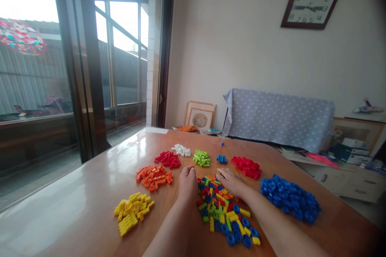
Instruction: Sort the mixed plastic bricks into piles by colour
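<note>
Pile of mixed-colour plastic building bricks (214, 212) on glossy brown wooden desk (87, 213).
Left hand (187, 180) curled in just beside pile, contents hidden; right hand (232, 181) over pile's far edge, fingers extended, cannot tell if holding. Yellow plastic bricks (132, 209) heaped left, blue plastic pieces (289, 197) right.

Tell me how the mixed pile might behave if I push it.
The mixed pile would probably spread, since its bricks look loose. Its blue rings might roll if tipped on edge, being round. The pieces are likely stiff, judging by their plastic-looking surfaces.
</note>
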### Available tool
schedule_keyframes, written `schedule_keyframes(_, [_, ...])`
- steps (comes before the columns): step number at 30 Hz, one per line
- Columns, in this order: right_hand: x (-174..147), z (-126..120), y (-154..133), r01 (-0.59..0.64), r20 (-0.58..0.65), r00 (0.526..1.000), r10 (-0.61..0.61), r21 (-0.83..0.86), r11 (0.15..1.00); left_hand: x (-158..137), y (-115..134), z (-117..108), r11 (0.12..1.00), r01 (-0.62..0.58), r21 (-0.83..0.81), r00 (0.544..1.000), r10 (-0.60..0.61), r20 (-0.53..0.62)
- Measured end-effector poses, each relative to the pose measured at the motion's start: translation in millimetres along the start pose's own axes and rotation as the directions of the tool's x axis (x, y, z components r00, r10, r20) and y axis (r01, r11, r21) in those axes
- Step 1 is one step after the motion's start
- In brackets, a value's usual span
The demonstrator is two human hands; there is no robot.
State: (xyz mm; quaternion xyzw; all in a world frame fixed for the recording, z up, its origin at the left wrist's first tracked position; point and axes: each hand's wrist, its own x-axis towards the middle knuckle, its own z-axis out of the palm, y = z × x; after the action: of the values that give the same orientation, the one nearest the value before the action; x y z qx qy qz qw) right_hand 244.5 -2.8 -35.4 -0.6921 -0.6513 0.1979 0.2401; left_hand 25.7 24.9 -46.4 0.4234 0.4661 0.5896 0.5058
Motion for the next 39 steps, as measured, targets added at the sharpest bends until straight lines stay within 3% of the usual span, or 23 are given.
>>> schedule_keyframes(3, [-6.7,2.9,1.0,-0.015,0.052,0.998,0.025,-0.173,0.985,-0.8,-2.2,1.5,1.000,-0.003,0.006,1.000,0.003,0.027])
schedule_keyframes(5, [-13.3,2.0,-0.8,0.012,0.070,0.998,0.002,-0.191,0.981,-1.9,-2.6,2.5,1.000,-0.002,-0.007,0.999,0.002,0.045])
schedule_keyframes(12, [-34.3,-13.2,-8.2,0.046,0.054,0.998,-0.044,-0.041,0.998,-8.3,6.2,2.6,1.000,-0.003,-0.010,0.997,0.003,0.075])
schedule_keyframes(15, [-39.4,-31.0,0.2,0.015,-0.064,0.998,-0.011,0.076,0.997,-11.4,11.0,1.9,1.000,-0.005,-0.007,0.997,0.006,0.074])
schedule_keyframes(19, [-49.5,-49.3,16.5,-0.055,-0.177,0.982,0.066,0.067,0.996,-14.0,14.6,2.1,1.000,0.010,-0.013,0.998,-0.009,0.069])
schedule_keyframes(25, [-63.3,-40.5,25.6,-0.086,-0.179,0.980,0.088,0.022,0.996,-15.2,14.7,3.1,0.999,0.024,-0.021,0.995,-0.022,0.095])
schedule_keyframes(30, [-65.2,-35.3,29.9,-0.044,-0.207,0.975,0.077,0.162,0.986,-15.0,11.9,4.6,0.999,0.036,-0.003,0.992,-0.035,0.122])
schedule_keyframes(39, [-76.2,-63.4,40.7,-0.083,-0.272,0.951,0.145,0.228,0.970,-24.4,23.2,5.2,0.997,0.076,0.003,0.982,-0.076,0.172])
